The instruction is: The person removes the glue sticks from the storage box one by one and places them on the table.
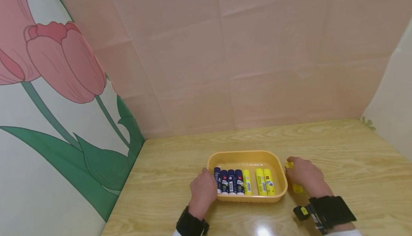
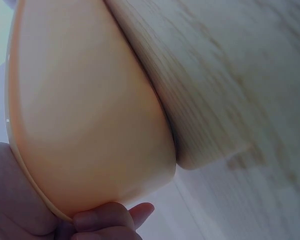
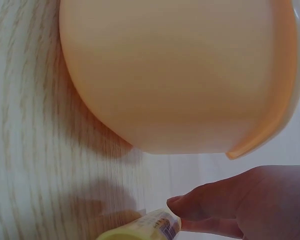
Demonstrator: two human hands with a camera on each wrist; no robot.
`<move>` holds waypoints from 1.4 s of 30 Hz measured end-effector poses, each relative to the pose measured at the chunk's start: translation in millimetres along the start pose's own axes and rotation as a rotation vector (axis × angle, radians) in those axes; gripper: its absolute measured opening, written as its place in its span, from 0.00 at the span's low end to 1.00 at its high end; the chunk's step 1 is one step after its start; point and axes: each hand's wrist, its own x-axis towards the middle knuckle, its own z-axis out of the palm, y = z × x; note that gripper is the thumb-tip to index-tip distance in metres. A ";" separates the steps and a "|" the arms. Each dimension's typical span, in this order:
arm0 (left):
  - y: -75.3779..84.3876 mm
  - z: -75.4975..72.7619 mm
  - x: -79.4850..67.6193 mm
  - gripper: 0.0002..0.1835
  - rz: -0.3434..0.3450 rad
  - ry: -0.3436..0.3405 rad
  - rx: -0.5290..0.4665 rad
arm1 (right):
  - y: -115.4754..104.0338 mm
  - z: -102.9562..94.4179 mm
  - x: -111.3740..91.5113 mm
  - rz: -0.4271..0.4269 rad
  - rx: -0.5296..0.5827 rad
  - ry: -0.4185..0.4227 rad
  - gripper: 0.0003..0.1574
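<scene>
A shallow yellow-orange plastic tray point(image 1: 248, 198) stands on the table. Inside it, several dark navy glue sticks point(image 1: 231, 181) stand side by side at the left, with three yellow glue sticks point(image 1: 261, 181) to their right and a gap between the first yellow one and the other two. My left hand point(image 1: 203, 189) grips the tray's left rim; in the left wrist view its fingers point(image 2: 102, 217) curl against the outer wall. Just outside the tray's right side, my right hand point(image 1: 305, 175) pinches another yellow glue stick point(image 3: 145, 227), low over the wood, its middle hidden by the hand in the head view.
The wood-grain table point(image 1: 167, 171) runs back to a pink-brown sheet point(image 1: 257, 68) hanging behind it. On the left a wall with a painted tulip point(image 1: 67, 60) borders the table, and a pale wall point(image 1: 396, 96) stands at the right.
</scene>
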 end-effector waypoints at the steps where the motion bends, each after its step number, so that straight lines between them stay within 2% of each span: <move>1: 0.0 -0.2 -0.1 0.20 0.001 0.000 0.000 | 0.1 0.2 -0.2 -0.001 0.001 -0.001 0.35; 20: -1.6 0.8 -0.3 0.15 0.017 0.024 -0.011 | -1.3 -1.5 -1.2 0.025 0.008 -0.006 0.37; 42: -1.4 1.2 0.4 0.17 0.015 0.019 -0.009 | -3.4 -5.1 -5.5 0.039 0.017 -0.014 0.39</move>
